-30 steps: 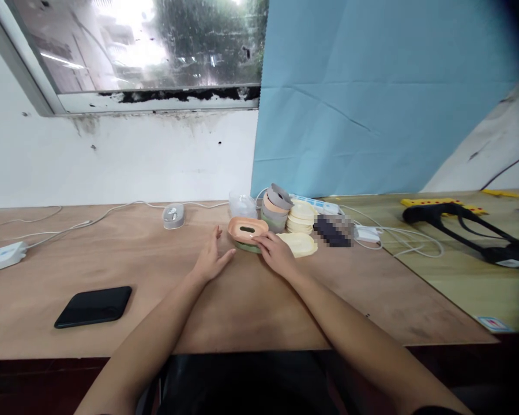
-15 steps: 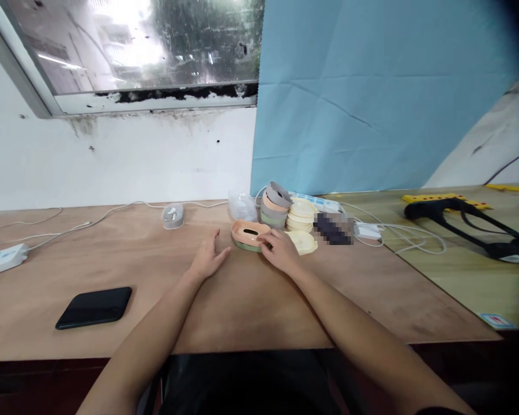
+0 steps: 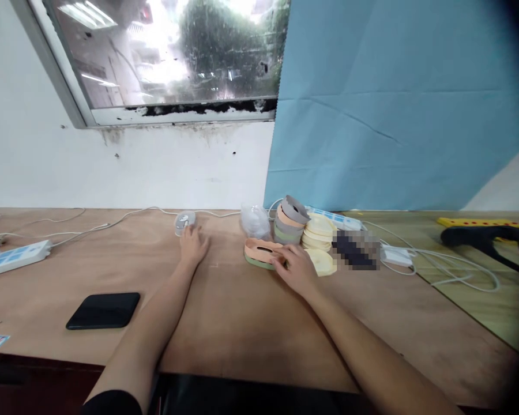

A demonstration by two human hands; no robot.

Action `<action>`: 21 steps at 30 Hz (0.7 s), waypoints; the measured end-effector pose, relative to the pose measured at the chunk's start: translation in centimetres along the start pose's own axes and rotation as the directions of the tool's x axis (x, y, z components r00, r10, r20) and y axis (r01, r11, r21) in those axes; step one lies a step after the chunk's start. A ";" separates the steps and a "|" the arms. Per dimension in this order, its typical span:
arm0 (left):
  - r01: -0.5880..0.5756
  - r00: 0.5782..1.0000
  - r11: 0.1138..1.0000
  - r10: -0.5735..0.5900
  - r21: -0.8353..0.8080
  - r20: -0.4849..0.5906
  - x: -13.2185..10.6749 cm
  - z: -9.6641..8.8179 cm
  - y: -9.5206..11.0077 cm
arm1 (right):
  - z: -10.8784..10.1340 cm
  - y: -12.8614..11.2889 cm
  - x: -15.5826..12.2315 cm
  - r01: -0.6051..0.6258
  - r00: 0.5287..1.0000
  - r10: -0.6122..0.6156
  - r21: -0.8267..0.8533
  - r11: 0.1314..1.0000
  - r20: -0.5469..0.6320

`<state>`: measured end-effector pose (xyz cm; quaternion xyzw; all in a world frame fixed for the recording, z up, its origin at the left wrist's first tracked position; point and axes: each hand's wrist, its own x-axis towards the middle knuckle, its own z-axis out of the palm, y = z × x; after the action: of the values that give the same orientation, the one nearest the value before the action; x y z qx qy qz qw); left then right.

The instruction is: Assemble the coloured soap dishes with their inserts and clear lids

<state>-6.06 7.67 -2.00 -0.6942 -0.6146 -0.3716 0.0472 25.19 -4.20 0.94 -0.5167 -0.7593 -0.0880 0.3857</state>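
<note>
My left hand (image 3: pixel 193 246) is at the near side of a small grey oval container (image 3: pixel 184 221) with whitish contents. Its fingertips touch or overlap the container's near rim, and the fingers look apart. My right hand (image 3: pixel 300 268) is closed on the right end of a peach oval piece (image 3: pixel 256 246) with a dark slot in its middle. That peach piece sits on a green oval base (image 3: pixel 259 263); the fingers hide its right end. Just behind stands a leaning stack of grey, peach and green oval pieces (image 3: pixel 290 222).
Cream lids (image 3: pixel 318 233) are stacked beside the oval pieces, with a loose cream lid (image 3: pixel 322 262) in front. A clear plastic bag (image 3: pixel 255 222) lies behind. A black phone (image 3: pixel 104 310), a left power strip (image 3: pixel 21 258), a white adapter (image 3: pixel 397 255) and cables surround the work area.
My left hand has moved left and away from me, from beside the peach piece to the small grey container. My right hand stays on the peach piece. The camera view has shifted.
</note>
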 end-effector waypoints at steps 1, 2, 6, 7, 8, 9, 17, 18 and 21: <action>0.066 0.997 0.997 -0.064 0.044 -0.052 0.9 0.0 -0.9 | 0.0 -0.1 0.0 0.009 1.000 -0.009 0.006 1.000 -0.010; 0.113 0.991 0.991 -0.106 0.075 -0.086 1.6 0.0 -1.7 | 0.0 -0.1 -0.1 0.018 1.000 -0.018 0.009 1.000 -0.021; 0.194 0.979 0.966 -0.202 0.168 0.029 3.5 0.0 -3.0 | 0.0 0.0 -0.2 0.043 0.997 -0.043 0.007 0.999 -0.064; 0.196 0.974 0.962 -0.214 0.191 0.076 3.5 0.0 -2.9 | 0.0 0.1 -0.2 0.049 0.996 -0.048 0.006 0.999 -0.075; 0.187 0.971 0.959 -0.213 0.212 0.105 3.4 -0.1 -2.7 | 0.0 0.2 -0.2 0.054 0.995 -0.054 0.007 0.998 -0.085; 0.168 0.975 0.959 -0.196 0.228 0.107 3.2 -0.3 -2.3 | 0.1 0.3 -0.2 0.061 0.994 -0.059 0.008 0.998 -0.097; -0.092 0.994 0.991 0.087 0.095 0.058 -1.8 -2.1 1.8 | 0.0 0.3 -0.1 0.094 0.983 -0.093 -0.004 0.996 -0.161; -0.094 0.994 0.992 0.089 0.079 0.064 -2.4 -2.2 2.1 | 0.0 0.2 -0.1 0.104 0.979 -0.102 0.005 0.995 -0.177; -0.044 0.995 0.998 0.040 0.046 0.094 -3.5 -2.1 2.5 | 0.1 -0.2 -0.2 0.141 0.967 -0.128 0.043 0.989 -0.218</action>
<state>-4.69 3.12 -1.58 -0.7223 -0.6102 -0.3228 0.0429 24.98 -4.34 0.81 -0.4400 -0.7487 -0.1473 0.4734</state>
